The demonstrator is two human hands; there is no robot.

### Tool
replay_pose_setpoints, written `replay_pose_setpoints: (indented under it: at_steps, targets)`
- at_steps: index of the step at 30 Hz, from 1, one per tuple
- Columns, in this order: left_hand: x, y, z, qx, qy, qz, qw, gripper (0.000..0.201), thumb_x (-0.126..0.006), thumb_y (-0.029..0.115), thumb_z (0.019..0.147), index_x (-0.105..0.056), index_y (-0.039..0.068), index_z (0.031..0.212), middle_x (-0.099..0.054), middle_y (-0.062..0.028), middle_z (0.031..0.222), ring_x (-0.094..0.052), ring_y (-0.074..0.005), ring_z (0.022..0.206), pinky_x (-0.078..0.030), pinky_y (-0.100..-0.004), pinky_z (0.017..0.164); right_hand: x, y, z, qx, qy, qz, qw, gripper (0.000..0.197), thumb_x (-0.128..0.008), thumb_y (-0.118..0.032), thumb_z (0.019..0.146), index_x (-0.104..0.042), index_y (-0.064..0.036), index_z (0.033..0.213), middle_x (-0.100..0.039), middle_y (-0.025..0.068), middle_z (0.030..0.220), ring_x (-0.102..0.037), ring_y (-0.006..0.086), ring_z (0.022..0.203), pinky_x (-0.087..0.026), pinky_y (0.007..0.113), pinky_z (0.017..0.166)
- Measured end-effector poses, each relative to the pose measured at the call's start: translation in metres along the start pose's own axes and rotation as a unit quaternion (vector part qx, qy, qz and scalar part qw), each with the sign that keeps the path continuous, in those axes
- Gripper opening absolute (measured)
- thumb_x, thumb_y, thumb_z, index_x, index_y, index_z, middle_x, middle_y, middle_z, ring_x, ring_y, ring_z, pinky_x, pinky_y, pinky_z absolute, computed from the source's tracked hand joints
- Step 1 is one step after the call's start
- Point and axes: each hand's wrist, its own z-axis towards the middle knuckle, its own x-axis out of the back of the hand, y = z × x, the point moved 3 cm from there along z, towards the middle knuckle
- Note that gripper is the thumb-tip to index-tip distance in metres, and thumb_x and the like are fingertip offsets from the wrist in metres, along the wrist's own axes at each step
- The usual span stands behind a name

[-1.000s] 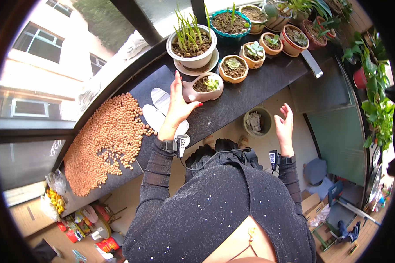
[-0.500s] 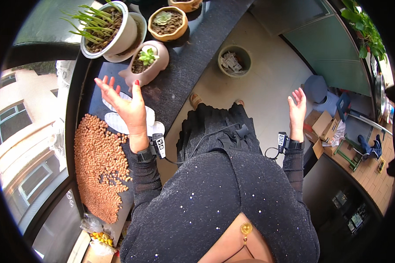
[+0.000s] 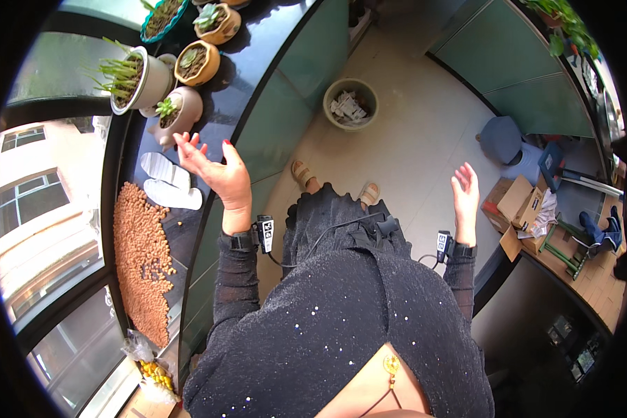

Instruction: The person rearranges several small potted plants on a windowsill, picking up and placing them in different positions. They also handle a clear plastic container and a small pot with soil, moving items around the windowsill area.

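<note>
My left hand is raised, palm up and fingers apart, holding nothing. It hovers beside the counter, nearest to a pinkish animal-shaped planter with a small green succulent. Two white striped insole-shaped pads lie just left of that wrist. Below them spreads a layer of small tan-brown pellets or nuts, too small to name surely. My right hand is held up over the floor, empty, its fingers stretched and slightly curled. Both wrists wear dark bands with small white-labelled devices.
More potted plants line the counter's far end, including a white pot and a yellow pot. A bin with crumpled paper stands on the floor ahead. To the right are an open cardboard box and a green-framed stool.
The view has shifted away from the counter, so its plants and pellets sit farther left. Both hands stay raised and empty; my left hand is now farther from the pink planter.
</note>
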Motion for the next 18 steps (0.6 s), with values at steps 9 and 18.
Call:
replay_pose_setpoints:
  at_steps: [9,18]
  targets:
    - [-0.081,0.068,-0.010,-0.023,-0.046,-0.184,0.982,0.074,-0.058,-0.014,0.083,-0.039,0.005,0.152,-0.054,-0.0112,0.125,-0.060,-0.0197,0.103,-0.050,-0.0304,0.088,0.107,0.059,0.010,-0.064,0.086,0.058,0.993,0.055,-0.061,-0.002,0.095,-0.044,-0.0047,0.147,-0.053,0.0163,0.142,-0.060,0.0225,0.121,-0.049,0.035,0.103]
    - [-0.324,-0.063,-0.236,0.508,-0.411,-0.288,0.700,0.074,-0.034,0.064,0.103,-0.063,-0.001,0.122,-0.069,-0.0076,0.080,-0.063,-0.0129,0.063,-0.049,-0.0250,0.057,0.115,0.198,-0.063,-0.252,0.148,0.088,0.952,0.056,-0.063,-0.006,0.098,-0.041,-0.0046,0.149,-0.052,0.0181,0.142,-0.059,0.0243,0.123,-0.050,0.038,0.102]
